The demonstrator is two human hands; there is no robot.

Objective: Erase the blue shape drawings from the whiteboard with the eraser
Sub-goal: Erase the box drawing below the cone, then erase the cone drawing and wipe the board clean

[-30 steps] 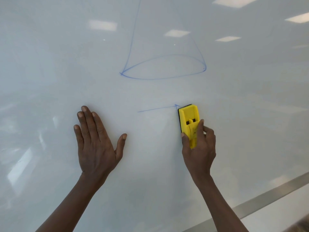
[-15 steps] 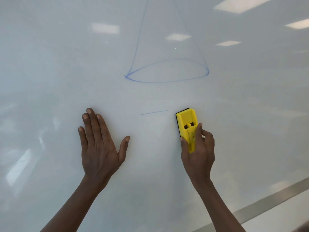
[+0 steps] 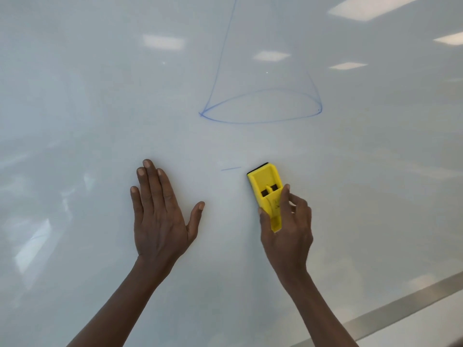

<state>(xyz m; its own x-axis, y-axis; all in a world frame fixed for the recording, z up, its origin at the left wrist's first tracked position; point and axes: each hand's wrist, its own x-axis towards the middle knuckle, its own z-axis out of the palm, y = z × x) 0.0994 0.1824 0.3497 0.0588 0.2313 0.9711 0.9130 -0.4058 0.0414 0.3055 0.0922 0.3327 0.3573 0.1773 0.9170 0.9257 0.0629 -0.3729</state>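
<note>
A: Report the status of the right hand.

B: The right hand grasps the yellow eraser. The thumb sits on the eraser's left edge, the index finger lies across its top face, and the remaining fingers curl along its right side. The lower end of the eraser is inside the grip; the upper end projects above the hand.

A: Eraser position?

B: It sits against the whiteboard, tilted slightly with its top leaning left. A dark pad shows along its top edge, on the board side.

A: Left hand?

B: The left hand is released. It lies flat on the whiteboard with fingers straight and together, thumb spread to the right. It holds nothing. It is level with the eraser and apart from it.

A: What blue marks are on the board?

B: Two. A short blue line lies just left of the eraser's top corner, between the two hands and slightly above them, not touching the eraser. A blue cone drawing sits well above it: an oval base with two side strokes running upward. The left stroke is distinct; the right one is faint. The top of the cone leaves the frame.

A: Anything else?

B: Reflections of ceiling lights show on the glossy surface. A metal strip runs diagonally across the lower right corner.
</note>
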